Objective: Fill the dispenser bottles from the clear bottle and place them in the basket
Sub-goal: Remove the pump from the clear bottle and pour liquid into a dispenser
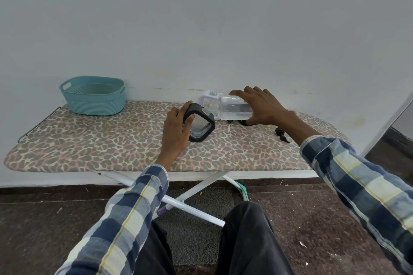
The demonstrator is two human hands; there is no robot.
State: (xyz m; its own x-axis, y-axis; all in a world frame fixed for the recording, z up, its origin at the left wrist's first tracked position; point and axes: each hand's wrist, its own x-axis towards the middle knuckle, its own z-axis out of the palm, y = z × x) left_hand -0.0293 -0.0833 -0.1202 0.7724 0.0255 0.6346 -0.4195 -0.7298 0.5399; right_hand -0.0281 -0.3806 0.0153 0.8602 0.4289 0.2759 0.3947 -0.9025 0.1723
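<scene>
My left hand grips a black-framed dispenser bottle, tilted on the ironing board, its open neck toward the right. My right hand holds the clear bottle on its side, its mouth at the dispenser's neck. Behind them stands a white-framed dispenser bottle with an open threaded neck. A black pump cap lies on the board to the right; another dark cap lies partly hidden under my right hand. The teal basket sits at the board's far left, with nothing visible inside.
The leopard-print ironing board stands against a pale wall on white crossed legs. A wire rest sticks out at its left end. Below are a dark floor, a grey mat and my legs.
</scene>
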